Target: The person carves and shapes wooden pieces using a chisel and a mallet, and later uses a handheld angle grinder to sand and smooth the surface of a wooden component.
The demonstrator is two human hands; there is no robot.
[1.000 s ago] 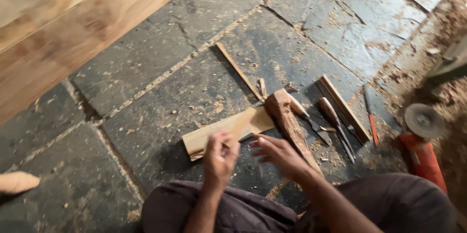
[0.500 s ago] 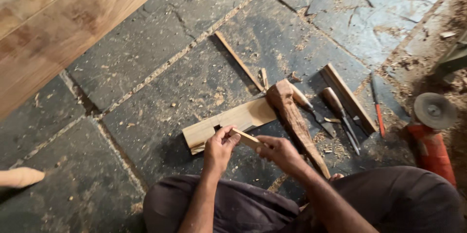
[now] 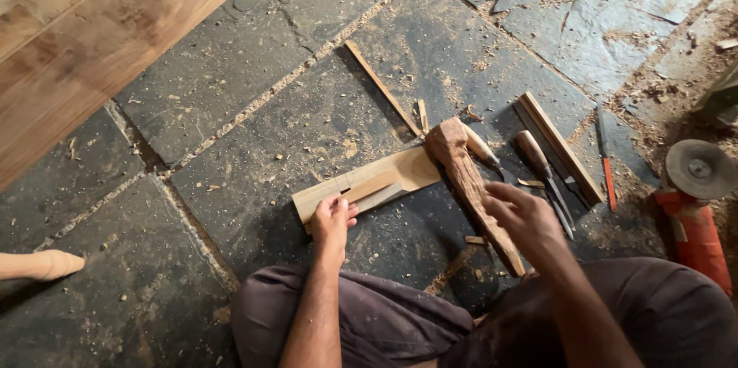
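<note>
wooden board (image 3: 400, 176) pinned by left hand (image 3: 332, 218) fingertips; right hand (image 3: 523, 214) hovers, fingers loosely spread, empty.

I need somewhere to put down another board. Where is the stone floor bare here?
Bare slabs lie between the big plank at upper left and the thin strip, and left of the left hand toward the turned leg. It is crowded right of the notched board: mallet, chisels, right hand, grinder.

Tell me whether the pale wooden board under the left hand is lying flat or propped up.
Mostly flat: the pale wooden board lies on the stone floor, left hand pressing its near end. Its far end meets the rough wooden club; whether it rests on it, I cannot tell.
</note>
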